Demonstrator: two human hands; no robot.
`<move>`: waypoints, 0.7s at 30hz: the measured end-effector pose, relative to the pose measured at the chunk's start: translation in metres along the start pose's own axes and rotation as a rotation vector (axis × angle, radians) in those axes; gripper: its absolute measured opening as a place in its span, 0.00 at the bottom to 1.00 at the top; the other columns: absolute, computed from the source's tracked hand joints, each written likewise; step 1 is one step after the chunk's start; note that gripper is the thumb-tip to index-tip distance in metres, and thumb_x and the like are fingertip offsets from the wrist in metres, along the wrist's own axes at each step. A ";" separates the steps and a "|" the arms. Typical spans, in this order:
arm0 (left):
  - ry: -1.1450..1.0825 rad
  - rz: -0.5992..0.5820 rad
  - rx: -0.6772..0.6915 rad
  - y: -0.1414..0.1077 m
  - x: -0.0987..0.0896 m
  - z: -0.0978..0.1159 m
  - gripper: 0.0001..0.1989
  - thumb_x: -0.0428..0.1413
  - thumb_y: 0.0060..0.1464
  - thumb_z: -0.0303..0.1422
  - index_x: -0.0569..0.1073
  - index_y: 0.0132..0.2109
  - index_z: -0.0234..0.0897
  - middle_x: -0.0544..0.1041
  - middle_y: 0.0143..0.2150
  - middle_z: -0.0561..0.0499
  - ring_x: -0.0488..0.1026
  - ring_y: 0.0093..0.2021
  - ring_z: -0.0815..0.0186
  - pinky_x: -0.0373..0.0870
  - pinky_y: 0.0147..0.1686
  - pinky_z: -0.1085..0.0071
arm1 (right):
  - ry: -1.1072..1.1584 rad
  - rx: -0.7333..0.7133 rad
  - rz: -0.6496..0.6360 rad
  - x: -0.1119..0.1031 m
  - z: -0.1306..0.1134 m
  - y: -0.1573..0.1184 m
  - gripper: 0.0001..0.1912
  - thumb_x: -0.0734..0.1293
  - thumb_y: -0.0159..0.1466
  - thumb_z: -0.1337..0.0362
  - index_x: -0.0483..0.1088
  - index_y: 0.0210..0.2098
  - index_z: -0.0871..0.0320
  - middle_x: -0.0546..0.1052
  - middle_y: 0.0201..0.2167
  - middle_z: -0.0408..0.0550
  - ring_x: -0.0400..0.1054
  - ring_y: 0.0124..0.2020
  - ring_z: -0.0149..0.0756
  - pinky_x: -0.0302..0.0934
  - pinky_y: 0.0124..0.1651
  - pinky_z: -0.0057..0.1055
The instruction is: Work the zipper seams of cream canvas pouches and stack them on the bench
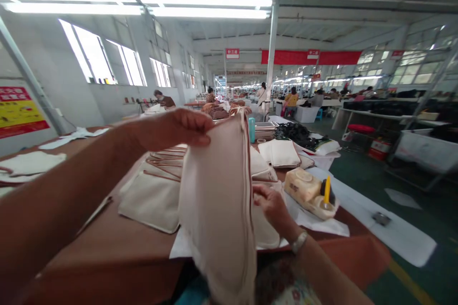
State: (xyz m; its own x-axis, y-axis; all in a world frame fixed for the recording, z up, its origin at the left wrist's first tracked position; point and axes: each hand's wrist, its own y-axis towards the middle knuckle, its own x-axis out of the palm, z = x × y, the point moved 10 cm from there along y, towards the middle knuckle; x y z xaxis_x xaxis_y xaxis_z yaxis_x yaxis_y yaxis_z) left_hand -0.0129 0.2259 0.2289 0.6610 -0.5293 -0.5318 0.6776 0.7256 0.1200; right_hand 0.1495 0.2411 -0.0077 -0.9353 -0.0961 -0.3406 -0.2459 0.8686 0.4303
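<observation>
A cream bag piece (218, 195) with brown piping and what looks like a zipper along its right edge hangs upright in front of me. My left hand (179, 126) pinches its top corner between thumb and fingers. Lower down, my right hand (274, 207), with a light band at the wrist, has its fingers closed at the piped edge; the exact grip is partly hidden. Behind the held piece, a stack of similar cream pieces (152, 202) lies on the brown tabletop (89, 243). More cream pieces (281, 153) rest to the right.
A cream packet (302, 186) sits at the right beside a yellow-handled tool (327, 190). Black straps (296, 134) are piled further back, near a teal cylinder (252, 129). A white board (386, 224) juts out on the right. Several people work in the distance.
</observation>
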 end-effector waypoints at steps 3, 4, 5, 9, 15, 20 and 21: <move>-0.057 -0.194 -0.083 -0.029 0.082 -0.035 0.08 0.64 0.47 0.33 0.78 0.33 0.32 0.75 0.27 0.56 0.71 0.29 0.68 0.69 0.33 0.76 | 0.154 0.003 0.121 -0.027 -0.046 -0.033 0.22 0.53 0.71 0.62 0.62 0.61 0.56 0.72 0.57 0.55 0.68 0.56 0.43 0.65 0.54 0.42; -0.112 -0.281 -0.101 -0.038 0.112 -0.047 0.08 0.64 0.48 0.33 0.78 0.34 0.33 0.75 0.29 0.56 0.70 0.30 0.69 0.68 0.34 0.77 | 0.218 0.012 0.113 -0.027 -0.060 -0.047 0.21 0.55 0.69 0.63 0.63 0.61 0.54 0.71 0.58 0.53 0.67 0.57 0.42 0.64 0.56 0.41; -0.156 -0.340 -0.121 -0.045 0.138 -0.058 0.09 0.64 0.50 0.35 0.78 0.37 0.33 0.75 0.31 0.55 0.71 0.33 0.68 0.68 0.37 0.76 | 0.324 0.047 0.069 -0.021 -0.069 -0.062 0.21 0.58 0.67 0.65 0.66 0.58 0.54 0.73 0.57 0.52 0.67 0.56 0.43 0.63 0.56 0.40; -0.260 -0.405 -0.135 -0.060 0.194 -0.082 0.11 0.62 0.53 0.35 0.79 0.42 0.35 0.78 0.39 0.53 0.71 0.42 0.66 0.66 0.48 0.73 | 0.681 0.229 -0.083 0.010 -0.075 -0.118 0.13 0.64 0.65 0.63 0.74 0.47 0.56 0.77 0.39 0.49 0.70 0.40 0.41 0.64 0.44 0.35; -0.290 -0.430 -0.126 -0.062 0.200 -0.087 0.07 0.61 0.46 0.30 0.79 0.36 0.35 0.75 0.34 0.54 0.68 0.38 0.65 0.66 0.42 0.74 | 0.648 0.268 -0.117 0.021 -0.067 -0.147 0.17 0.69 0.65 0.53 0.69 0.48 0.55 0.72 0.40 0.47 0.64 0.38 0.37 0.59 0.41 0.31; -0.314 -0.419 -0.180 -0.070 0.197 -0.107 0.13 0.55 0.38 0.25 0.77 0.35 0.35 0.73 0.33 0.54 0.68 0.37 0.64 0.65 0.40 0.72 | 0.392 0.244 -0.134 0.027 -0.069 -0.151 0.13 0.68 0.66 0.53 0.68 0.36 0.58 0.67 0.30 0.42 0.58 0.32 0.33 0.54 0.34 0.27; -0.349 -0.427 -0.205 -0.074 0.200 -0.111 0.14 0.55 0.38 0.26 0.77 0.37 0.35 0.74 0.34 0.54 0.68 0.38 0.64 0.65 0.40 0.72 | 0.329 0.223 -0.112 0.026 -0.070 -0.150 0.13 0.67 0.67 0.53 0.68 0.35 0.58 0.66 0.29 0.42 0.58 0.31 0.33 0.54 0.33 0.27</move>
State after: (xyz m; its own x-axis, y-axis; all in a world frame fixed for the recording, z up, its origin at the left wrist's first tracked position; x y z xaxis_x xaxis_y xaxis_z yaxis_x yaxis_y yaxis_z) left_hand 0.0334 0.1156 0.0210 0.4337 -0.8816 -0.1862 0.8539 0.4681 -0.2276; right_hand 0.1445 0.0741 -0.0225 -0.9461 -0.3155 -0.0737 -0.3240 0.9243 0.2016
